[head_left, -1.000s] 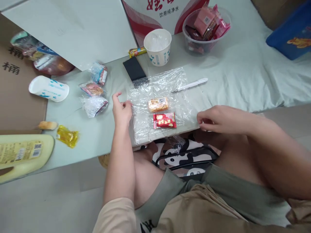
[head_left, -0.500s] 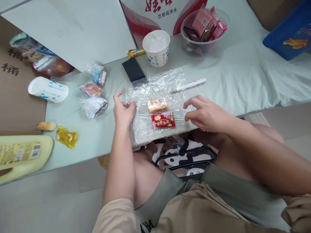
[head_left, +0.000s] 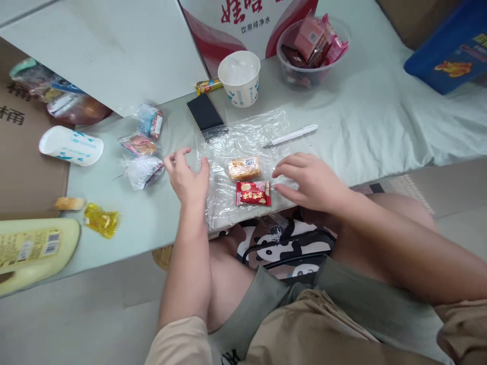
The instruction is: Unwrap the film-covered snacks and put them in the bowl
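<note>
– How would you handle this spot?
– Left hand (head_left: pixel 192 170) spread loosely at the left edge of the plastic sheet (head_left: pixel 224 207), gripping nothing; I'd keep it light so the sheet doesn't drag the wrapped pastry (head_left: pixel 243 169) and red packet (head_left: pixel 253 193) lying on it. Right hand (head_left: pixel 310 181) half curled, nothing held, just beside the packet: I'd keep it low
– And the count?
– Two paper cups (head_left: pixel 72 146), three bagged snacks (head_left: pixel 140 144) near the left hand, one phone (head_left: pixel 205 112), one sheet, one pastry, one red packet, one pen (head_left: pixel 292 136)

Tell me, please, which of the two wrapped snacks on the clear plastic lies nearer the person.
The red packet with gold lettering; the other, a golden-yellow snack in clear wrapping, lies just beyond it.
</note>
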`<state>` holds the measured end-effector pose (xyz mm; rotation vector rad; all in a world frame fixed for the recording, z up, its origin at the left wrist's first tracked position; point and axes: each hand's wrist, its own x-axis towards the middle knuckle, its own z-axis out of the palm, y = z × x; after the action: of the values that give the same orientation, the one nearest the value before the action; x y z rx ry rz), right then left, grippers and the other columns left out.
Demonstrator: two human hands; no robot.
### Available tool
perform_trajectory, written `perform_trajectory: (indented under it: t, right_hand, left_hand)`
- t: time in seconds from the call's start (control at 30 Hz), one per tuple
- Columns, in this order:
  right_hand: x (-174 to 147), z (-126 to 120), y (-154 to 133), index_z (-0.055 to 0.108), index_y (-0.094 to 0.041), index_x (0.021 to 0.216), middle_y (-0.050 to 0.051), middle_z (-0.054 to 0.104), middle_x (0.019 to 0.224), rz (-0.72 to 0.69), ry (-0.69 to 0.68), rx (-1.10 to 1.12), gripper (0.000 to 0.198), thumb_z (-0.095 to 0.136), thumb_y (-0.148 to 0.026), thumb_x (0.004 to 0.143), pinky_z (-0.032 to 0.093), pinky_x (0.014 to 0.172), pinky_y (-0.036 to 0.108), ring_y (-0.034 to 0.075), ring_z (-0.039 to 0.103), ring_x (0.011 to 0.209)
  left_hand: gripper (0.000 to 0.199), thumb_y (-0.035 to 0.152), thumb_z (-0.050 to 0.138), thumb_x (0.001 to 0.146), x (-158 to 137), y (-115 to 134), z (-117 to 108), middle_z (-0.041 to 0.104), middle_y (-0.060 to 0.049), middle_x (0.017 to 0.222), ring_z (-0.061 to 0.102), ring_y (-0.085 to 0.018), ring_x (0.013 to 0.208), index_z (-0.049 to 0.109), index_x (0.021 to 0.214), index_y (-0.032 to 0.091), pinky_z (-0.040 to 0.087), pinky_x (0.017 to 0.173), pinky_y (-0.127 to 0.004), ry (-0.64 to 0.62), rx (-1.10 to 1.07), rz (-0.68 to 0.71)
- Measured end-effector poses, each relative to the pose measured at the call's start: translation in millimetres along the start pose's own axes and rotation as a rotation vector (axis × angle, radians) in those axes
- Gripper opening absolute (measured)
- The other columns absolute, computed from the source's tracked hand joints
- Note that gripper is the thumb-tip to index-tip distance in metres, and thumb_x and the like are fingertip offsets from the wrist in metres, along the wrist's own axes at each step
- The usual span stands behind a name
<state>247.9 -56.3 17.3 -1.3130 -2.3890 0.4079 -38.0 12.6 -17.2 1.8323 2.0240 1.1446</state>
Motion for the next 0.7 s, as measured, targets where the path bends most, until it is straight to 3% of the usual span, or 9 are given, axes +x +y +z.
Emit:
perform_trajectory:
  t: [0.07, 0.13, 0.2, 0.27, 0.37, 0.5, 0.7]
  right_hand:
    - [8, 13, -9, 0.07, -0.018, 0.111, 0.011, 0.073, 0.114, -0.023, -0.068, 0.02, 0.032, 0.054, -0.043, 0.098, 0.042, 0.087, 0.04, 0.029, 0.062, 0.104]
    - [14, 24, -17, 0.069, -0.018, 0.117, 0.011, 0.072, 0.117, -0.027, -0.132, -0.023, 0.035, 0.058, -0.044, 0.096, 0.041, 0.087, 0.04, 0.03, 0.062, 0.105]
    - [18, 32, -22, 0.066, -0.017, 0.123, 0.012, 0.072, 0.119, -0.033, -0.179, -0.085, 0.038, 0.061, -0.04, 0.093, 0.039, 0.086, 0.04, 0.031, 0.061, 0.104]
    - [19, 34, -24, 0.064, -0.016, 0.128, 0.013, 0.071, 0.12, -0.039, -0.191, -0.132, 0.041, 0.063, -0.034, 0.091, 0.039, 0.085, 0.04, 0.031, 0.061, 0.104]
    - [16, 32, -23, 0.063, -0.016, 0.129, 0.014, 0.07, 0.119, -0.03, -0.167, -0.153, 0.042, 0.062, -0.028, 0.088, 0.038, 0.085, 0.039, 0.031, 0.06, 0.105]
    - [11, 22, -19, 0.064, -0.016, 0.125, 0.014, 0.067, 0.113, -0.022, -0.159, -0.098, 0.039, 0.057, -0.024, 0.087, 0.039, 0.084, 0.04, 0.029, 0.061, 0.099]
    - [13, 11, -6, 0.058, -0.019, 0.123, 0.013, 0.063, 0.112, 0.057, 0.088, 0.225, 0.04, 0.057, -0.026, 0.084, 0.048, 0.087, 0.04, 0.027, 0.061, 0.099]
  left_hand:
    - [0.024, 0.03, 0.07, 0.084, -3, 11, 1, 0.064, -0.008, 0.11, 0.062, -0.025, 0.102, 0.067, 0.106, 0.021, 0.048, 0.099, -0.047, -0.123, -0.005, 0.157]
    - [0.023, 0.03, 0.071, 0.084, -8, 19, 2, 0.068, -0.007, 0.109, 0.062, -0.027, 0.11, 0.069, 0.105, 0.022, 0.048, 0.103, -0.047, -0.328, -0.025, 0.312]
    - [0.033, 0.03, 0.075, 0.08, -13, 22, 3, 0.068, -0.007, 0.118, 0.061, -0.028, 0.116, 0.068, 0.112, 0.023, 0.048, 0.107, -0.046, -0.502, -0.03, 0.377]
    - [0.045, 0.031, 0.078, 0.078, -16, 20, 4, 0.064, -0.008, 0.129, 0.06, -0.028, 0.123, 0.066, 0.12, 0.024, 0.048, 0.109, -0.044, -0.586, -0.031, 0.369]
    - [0.049, 0.028, 0.078, 0.079, -18, 15, 2, 0.062, -0.01, 0.133, 0.06, -0.028, 0.126, 0.064, 0.125, 0.023, 0.048, 0.111, -0.044, -0.592, -0.037, 0.333]
    - [0.044, 0.022, 0.077, 0.079, -16, 11, 0, 0.068, -0.009, 0.124, 0.064, -0.026, 0.116, 0.065, 0.121, 0.022, 0.051, 0.105, -0.043, -0.562, -0.038, 0.3]
    - [0.036, 0.032, 0.077, 0.083, -15, 19, -3, 0.071, -0.009, 0.122, 0.065, -0.027, 0.117, 0.067, 0.117, 0.024, 0.05, 0.105, -0.046, -0.488, -0.066, 0.398]
